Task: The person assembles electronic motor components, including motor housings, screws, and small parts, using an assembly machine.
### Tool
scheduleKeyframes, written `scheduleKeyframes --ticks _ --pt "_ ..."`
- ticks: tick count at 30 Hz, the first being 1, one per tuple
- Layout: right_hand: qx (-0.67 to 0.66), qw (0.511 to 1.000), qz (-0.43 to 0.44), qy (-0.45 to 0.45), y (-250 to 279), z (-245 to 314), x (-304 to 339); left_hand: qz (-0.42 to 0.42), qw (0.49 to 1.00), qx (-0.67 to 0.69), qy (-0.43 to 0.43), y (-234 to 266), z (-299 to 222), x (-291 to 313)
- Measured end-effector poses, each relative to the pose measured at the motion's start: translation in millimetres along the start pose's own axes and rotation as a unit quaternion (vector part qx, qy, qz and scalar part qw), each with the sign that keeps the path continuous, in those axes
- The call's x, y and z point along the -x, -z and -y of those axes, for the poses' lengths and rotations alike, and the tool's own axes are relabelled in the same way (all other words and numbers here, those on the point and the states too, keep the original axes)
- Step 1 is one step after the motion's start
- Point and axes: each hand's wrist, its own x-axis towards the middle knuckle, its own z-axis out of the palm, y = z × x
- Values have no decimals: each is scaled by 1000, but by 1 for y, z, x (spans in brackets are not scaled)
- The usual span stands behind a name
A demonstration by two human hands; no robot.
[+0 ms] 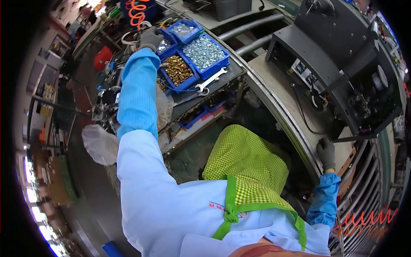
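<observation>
Slanting up-left, a rail [277,110] passes the right hand [326,150], curled like left hand [151,38], both holds unclear.

Royal-blue bins [188,84] here, golden fasteners [178,70], silvery pieces [204,52], grey gloves [151,39], sky-blue sleeve covers [139,94], pale-blue shirt [171,205], and the apron [248,156] (yellow-green check, solid green edging!), plus orange coiled hose [137,17].
</observation>
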Motion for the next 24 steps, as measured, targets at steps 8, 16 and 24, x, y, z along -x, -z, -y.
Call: scheduleKeyframes --ticks 8,16,24 --pt "30 998 48 -39 11 23 -22 -16 981 -174 -82 -28 31 -60" --pt "-249 945 8 -210 39 5 2 61 891 303 -332 -31 -201 62" --pt "-32 994 105 -6 33 5 10 344 691 422 -475 -107 -375 301"
